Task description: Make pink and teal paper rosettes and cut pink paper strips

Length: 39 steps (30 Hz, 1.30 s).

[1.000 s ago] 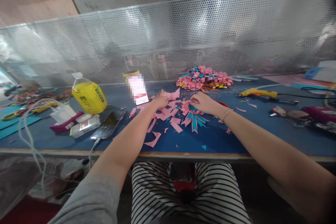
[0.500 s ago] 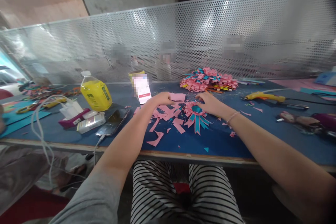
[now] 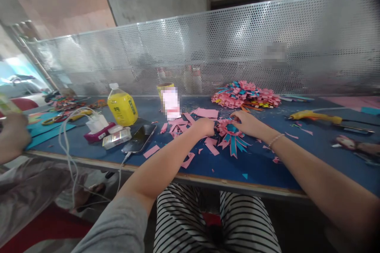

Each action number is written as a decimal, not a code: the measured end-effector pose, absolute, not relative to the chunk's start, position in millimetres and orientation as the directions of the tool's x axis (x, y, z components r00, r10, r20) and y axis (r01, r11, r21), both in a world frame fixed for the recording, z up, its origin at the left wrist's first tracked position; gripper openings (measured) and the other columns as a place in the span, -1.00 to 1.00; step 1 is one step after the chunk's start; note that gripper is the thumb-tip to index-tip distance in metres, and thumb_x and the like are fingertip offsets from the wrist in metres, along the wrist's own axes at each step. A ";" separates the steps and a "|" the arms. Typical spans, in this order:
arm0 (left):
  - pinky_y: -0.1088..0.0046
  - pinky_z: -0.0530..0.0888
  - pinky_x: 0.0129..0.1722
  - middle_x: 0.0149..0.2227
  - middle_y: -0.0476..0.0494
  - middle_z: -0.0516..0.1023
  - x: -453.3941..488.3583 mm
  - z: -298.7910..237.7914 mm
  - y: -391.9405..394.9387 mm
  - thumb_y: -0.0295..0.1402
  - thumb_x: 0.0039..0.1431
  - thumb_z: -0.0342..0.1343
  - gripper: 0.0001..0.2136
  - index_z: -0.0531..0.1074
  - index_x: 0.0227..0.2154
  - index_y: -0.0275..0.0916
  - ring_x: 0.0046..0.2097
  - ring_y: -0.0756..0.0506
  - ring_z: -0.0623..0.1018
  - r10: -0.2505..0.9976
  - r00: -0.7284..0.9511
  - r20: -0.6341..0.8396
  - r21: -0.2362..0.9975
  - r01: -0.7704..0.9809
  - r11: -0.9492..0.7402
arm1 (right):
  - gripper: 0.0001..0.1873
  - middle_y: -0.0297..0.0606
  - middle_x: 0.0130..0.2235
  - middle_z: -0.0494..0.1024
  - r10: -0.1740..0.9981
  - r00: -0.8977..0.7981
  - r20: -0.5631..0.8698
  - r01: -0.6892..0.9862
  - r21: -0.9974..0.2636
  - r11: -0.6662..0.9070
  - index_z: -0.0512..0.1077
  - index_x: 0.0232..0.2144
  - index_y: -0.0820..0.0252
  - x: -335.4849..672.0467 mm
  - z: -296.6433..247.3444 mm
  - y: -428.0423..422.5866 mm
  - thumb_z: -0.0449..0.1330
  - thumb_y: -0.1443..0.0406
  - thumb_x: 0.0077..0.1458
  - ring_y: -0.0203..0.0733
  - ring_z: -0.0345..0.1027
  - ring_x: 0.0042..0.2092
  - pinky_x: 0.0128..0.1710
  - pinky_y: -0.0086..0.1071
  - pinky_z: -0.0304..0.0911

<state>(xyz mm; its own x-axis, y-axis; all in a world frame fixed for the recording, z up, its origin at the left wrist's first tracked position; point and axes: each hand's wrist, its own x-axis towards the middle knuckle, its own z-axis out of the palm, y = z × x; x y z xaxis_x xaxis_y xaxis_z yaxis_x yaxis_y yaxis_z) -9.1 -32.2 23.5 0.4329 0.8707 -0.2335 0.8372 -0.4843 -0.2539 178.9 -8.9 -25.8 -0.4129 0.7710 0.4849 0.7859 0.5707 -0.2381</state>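
A pink and blue paper rosette with ribbon tails [image 3: 230, 132] lies on the blue table [image 3: 261, 166]. My left hand [image 3: 204, 125] rests at its left edge with the fingers curled in; what they pinch is hidden. My right hand [image 3: 247, 122] lies on its right side, fingers bent over the pink petals. Loose pink paper strips [image 3: 184, 120] are scattered to the left of my left hand, and a pink sheet [image 3: 207, 112] lies just behind it.
A heap of finished rosettes [image 3: 246, 94] sits at the back by the perforated metal screen [image 3: 208, 47]. A yellow glue gun [image 3: 314, 116] lies right. A yellow drink bottle [image 3: 122, 106], phone [image 3: 140, 137], small boxes and cables are left. Another person's hand [image 3: 12, 136] shows at far left.
My left hand has moved right from the pink scraps to the rosette's left edge. My right hand stays on the rosette. The view has shifted left, showing another person's hand.
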 end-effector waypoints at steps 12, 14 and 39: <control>0.33 0.44 -0.23 -0.33 -0.38 0.55 -7.9 17.4 -44.6 -0.63 -0.10 0.02 -0.73 0.50 -0.31 -0.38 -0.18 -0.24 0.53 0.877 0.480 0.001 -0.171 0.864 -0.473 | -0.77 -0.12 -0.32 0.47 0.780 -0.378 0.498 0.801 -0.247 0.545 0.39 -0.27 0.30 178.4 -22.3 -10.1 0.06 0.33 -0.01 -0.17 0.33 -0.29 -0.25 -0.35 0.20; 0.30 0.44 -0.22 -0.33 -0.38 0.55 -9.2 16.3 -40.7 -0.64 -0.10 0.02 -0.73 0.50 -0.31 -0.38 -0.17 -0.25 0.52 0.886 0.461 0.044 -0.149 0.880 -0.450 | -0.77 -0.13 -0.33 0.47 0.782 -0.383 0.491 0.800 -0.246 0.547 0.39 -0.27 0.30 178.0 -20.8 -11.8 0.06 0.33 -0.01 -0.18 0.33 -0.29 -0.26 -0.36 0.20; 0.43 0.34 -0.24 -0.28 -0.17 0.47 13.4 11.6 -47.6 -0.43 0.21 -0.20 -0.82 0.32 -0.32 -0.27 -0.23 -0.05 0.44 0.562 0.597 0.573 0.112 0.622 -0.775 | -0.91 -0.21 -0.40 0.45 0.680 -0.373 0.631 0.564 -0.428 0.706 0.34 -0.50 0.20 166.5 0.6 -29.9 0.03 0.38 -0.10 -0.19 0.32 -0.32 -0.32 -0.35 0.25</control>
<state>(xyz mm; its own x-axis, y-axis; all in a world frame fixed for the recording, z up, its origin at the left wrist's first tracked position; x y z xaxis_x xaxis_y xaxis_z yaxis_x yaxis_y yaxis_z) 13.4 -47.6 11.6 0.5965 0.5618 0.5731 0.6224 -0.7747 0.1115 166.5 -29.9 0.6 -0.3732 0.6804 0.6306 0.5644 0.7060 -0.4277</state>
